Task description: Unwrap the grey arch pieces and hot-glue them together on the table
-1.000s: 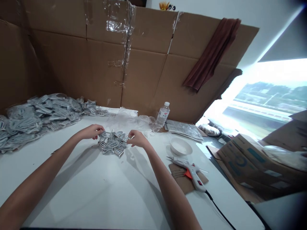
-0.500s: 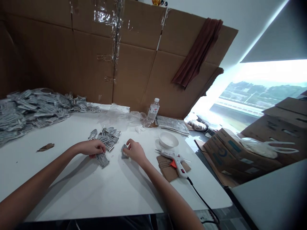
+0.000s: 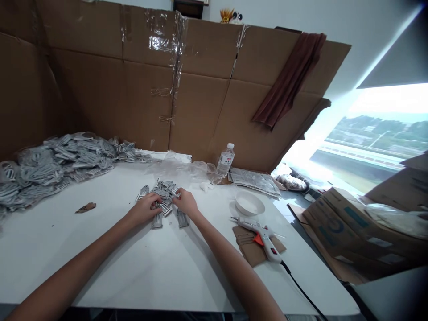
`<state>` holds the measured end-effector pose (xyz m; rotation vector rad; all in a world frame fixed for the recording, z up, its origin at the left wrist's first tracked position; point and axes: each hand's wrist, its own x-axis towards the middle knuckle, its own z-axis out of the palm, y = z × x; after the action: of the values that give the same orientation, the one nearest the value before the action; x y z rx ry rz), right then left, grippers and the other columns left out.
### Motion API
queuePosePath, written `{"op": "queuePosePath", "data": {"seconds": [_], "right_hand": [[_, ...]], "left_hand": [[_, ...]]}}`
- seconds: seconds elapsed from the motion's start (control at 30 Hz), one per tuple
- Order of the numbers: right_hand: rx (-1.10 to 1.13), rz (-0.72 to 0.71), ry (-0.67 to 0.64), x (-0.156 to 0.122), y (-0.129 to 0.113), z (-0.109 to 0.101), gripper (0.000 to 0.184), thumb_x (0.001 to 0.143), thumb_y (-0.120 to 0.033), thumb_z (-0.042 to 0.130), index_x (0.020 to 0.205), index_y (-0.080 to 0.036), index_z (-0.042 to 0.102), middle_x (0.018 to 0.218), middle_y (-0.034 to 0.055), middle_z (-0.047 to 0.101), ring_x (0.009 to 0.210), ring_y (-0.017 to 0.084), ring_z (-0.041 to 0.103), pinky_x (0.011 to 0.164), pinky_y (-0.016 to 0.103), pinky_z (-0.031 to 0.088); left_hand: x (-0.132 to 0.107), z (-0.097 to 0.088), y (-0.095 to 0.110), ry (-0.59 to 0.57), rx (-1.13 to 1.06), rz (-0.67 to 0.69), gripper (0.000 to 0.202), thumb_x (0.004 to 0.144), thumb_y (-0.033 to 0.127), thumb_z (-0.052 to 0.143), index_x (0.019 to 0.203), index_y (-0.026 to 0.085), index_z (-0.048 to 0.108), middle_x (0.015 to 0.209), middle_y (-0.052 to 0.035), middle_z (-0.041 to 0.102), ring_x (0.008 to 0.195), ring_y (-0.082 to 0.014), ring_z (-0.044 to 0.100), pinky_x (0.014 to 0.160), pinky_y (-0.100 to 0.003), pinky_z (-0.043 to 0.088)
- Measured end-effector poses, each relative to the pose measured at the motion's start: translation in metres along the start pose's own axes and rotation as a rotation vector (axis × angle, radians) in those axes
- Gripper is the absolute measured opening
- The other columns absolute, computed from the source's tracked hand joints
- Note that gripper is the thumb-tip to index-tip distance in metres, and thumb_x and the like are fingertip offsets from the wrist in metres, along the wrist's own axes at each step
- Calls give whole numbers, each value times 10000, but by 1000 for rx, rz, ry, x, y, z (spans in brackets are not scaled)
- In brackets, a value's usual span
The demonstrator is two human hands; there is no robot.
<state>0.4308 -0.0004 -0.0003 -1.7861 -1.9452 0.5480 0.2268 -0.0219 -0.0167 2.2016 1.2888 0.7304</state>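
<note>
A small heap of flat grey pieces, pointed at one end with slots cut in them, lies on the white table. My left hand rests at the near left side of this heap, its fingers curled on a grey piece that sticks out below them. Across from it, my right hand has its fingertips closed at the heap's right edge on a grey piece, mostly hidden. Just below that hand another grey piece lies on the table.
A large pile of similar pieces fills the back left. To the right stand a white bowl and a glue gun on cardboard, its cord trailing forward. A water bottle stands before the cardboard wall.
My right hand has moved left from the bare table to the heap, leaving a piece below it. My left hand has come closer to the heap. The view has shifted left.
</note>
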Motion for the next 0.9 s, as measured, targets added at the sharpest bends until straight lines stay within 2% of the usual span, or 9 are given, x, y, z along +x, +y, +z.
{"op": "queuePosePath", "data": {"seconds": [0.1, 0.2, 0.33, 0.5, 0.67, 0.73, 0.8, 0.9], "right_hand": [[7, 50, -24, 8, 2, 2, 205, 777, -234, 583, 955, -175, 666, 924, 66, 681, 827, 146, 594, 661, 213, 362], [45, 70, -89, 12, 4, 1, 140, 758, -261, 625, 827, -158, 690, 790, 44, 680, 743, 132, 592, 615, 199, 360], [143, 75, -81, 6, 8, -13, 141, 769, -263, 611, 744, -141, 679, 720, 21, 670, 652, 89, 567, 578, 171, 357], [281, 154, -67, -34, 35, -45, 234, 820, -304, 512, 816, -133, 672, 810, 49, 702, 450, 51, 456, 460, 188, 345], [258, 235, -180, -81, 63, -57, 272, 822, -343, 504, 733, -145, 669, 785, 64, 708, 389, 54, 399, 405, 214, 309], [181, 240, -213, -87, 65, -58, 289, 807, -360, 527, 674, -146, 667, 713, 73, 695, 410, 78, 431, 440, 230, 342], [88, 239, -176, -84, 60, -60, 278, 784, -369, 561, 695, -134, 679, 734, 116, 694, 519, 134, 533, 525, 260, 394], [-127, 163, -41, -69, 42, -57, 345, 785, -383, 564, 961, -112, 687, 961, 181, 689, 818, 245, 628, 683, 317, 431]], "left_hand": [[0, -1, -6, -24, -16, 14, 205, 738, 257, 579, 929, 185, 601, 1014, -70, 568, 814, -190, 559, 728, -303, 468], [0, -1, -10, -34, -21, 18, 230, 694, 202, 569, 919, 182, 609, 1001, -64, 576, 795, -184, 555, 706, -293, 465], [-4, -2, -2, 3, 48, 22, 204, 733, 260, 572, 923, 201, 618, 1030, -63, 599, 885, -218, 563, 759, -311, 448], [-10, 12, 17, 87, 263, 1, 337, 750, 461, 622, 982, 218, 597, 1086, -76, 595, 1000, -269, 560, 811, -337, 423], [-5, 29, 21, 115, 310, -48, 371, 730, 458, 636, 981, 197, 559, 1069, -95, 550, 957, -276, 562, 783, -338, 425], [-2, 31, 20, 124, 252, -67, 351, 724, 432, 635, 962, 194, 536, 1065, -93, 531, 940, -269, 561, 793, -344, 428], [0, 31, 20, 125, 198, -63, 358, 712, 400, 639, 972, 190, 511, 1078, -89, 513, 950, -261, 558, 824, -346, 433], [1, 25, 21, 131, 134, -66, 433, 666, 381, 673, 1006, 188, 488, 1118, -88, 496, 1006, -263, 542, 858, -346, 441]]}}
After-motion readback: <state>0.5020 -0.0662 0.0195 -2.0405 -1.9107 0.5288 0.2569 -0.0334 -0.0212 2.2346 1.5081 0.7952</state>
